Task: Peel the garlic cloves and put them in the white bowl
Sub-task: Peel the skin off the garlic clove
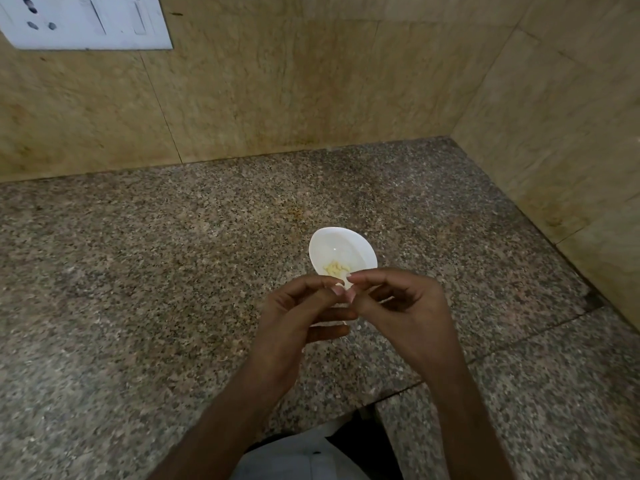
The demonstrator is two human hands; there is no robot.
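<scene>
A white bowl (pixel 341 247) stands on the granite counter (pixel 173 271) with several pale peeled garlic cloves (pixel 335 269) lying in its near part. Just in front of the bowl both my hands meet over a small white garlic clove (pixel 346 292). My left hand (pixel 299 311) pinches it between thumb and curled fingers. The fingertips of my right hand (pixel 398 306) pinch its top edge. Another white thing (pixel 337 315) shows beneath my hands, mostly hidden; I cannot tell what it is.
Tan tiled walls (pixel 277 98) close the counter at the back and on the right. A white switch plate (pixel 83 20) sits on the wall at the upper left. The counter's front edge steps back near my body (pixel 381 400).
</scene>
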